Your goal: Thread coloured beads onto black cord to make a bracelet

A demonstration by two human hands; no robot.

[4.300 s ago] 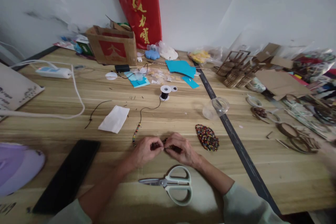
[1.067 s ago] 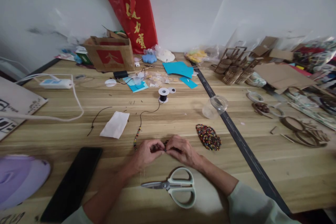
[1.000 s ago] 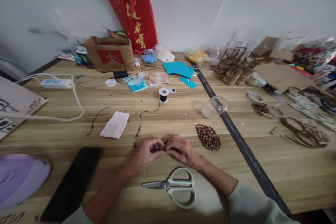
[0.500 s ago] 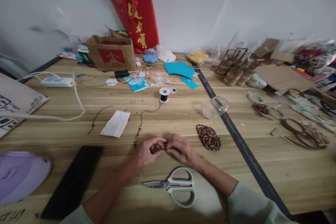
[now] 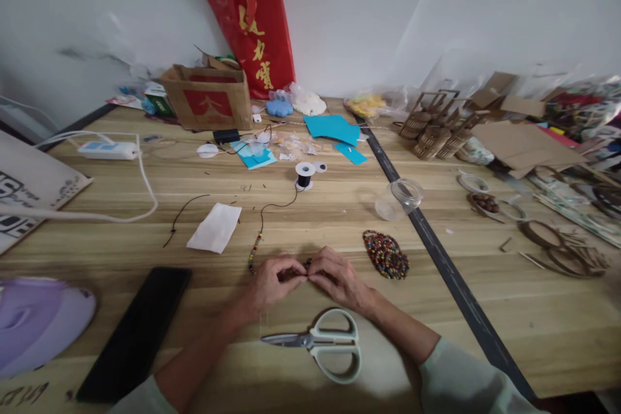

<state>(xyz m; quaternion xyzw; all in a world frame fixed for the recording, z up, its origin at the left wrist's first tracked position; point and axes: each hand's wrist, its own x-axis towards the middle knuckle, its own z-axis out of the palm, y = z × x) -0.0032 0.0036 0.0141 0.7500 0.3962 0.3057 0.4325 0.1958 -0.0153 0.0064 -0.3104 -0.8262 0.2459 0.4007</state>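
Note:
My left hand point(image 5: 272, 279) and my right hand point(image 5: 336, 275) meet fingertip to fingertip above the table, both pinched closed. Between them a few small dark beads show, mostly covered by the fingers. A string of coloured beads point(image 5: 254, 252) emerges beside my left hand, its black cord running up to a white spool of black cord point(image 5: 305, 176). To the right of my right hand lies a coiled heap of multicoloured beads point(image 5: 385, 254). Scissors with pale green handles point(image 5: 334, 344) lie below my hands, blades to the left.
White paper point(image 5: 214, 228), a black phone point(image 5: 136, 333) and a purple appliance point(image 5: 43, 326) lie left. Round clear plastic pieces point(image 5: 406, 195) sit right of the spool. Behind stand a cardboard box point(image 5: 208, 100), red bag point(image 5: 257, 32) and small woven baskets point(image 5: 436, 129).
Both hands stay nearly in place, with only slight finger shifts. A little more of the dark beads shows between them.

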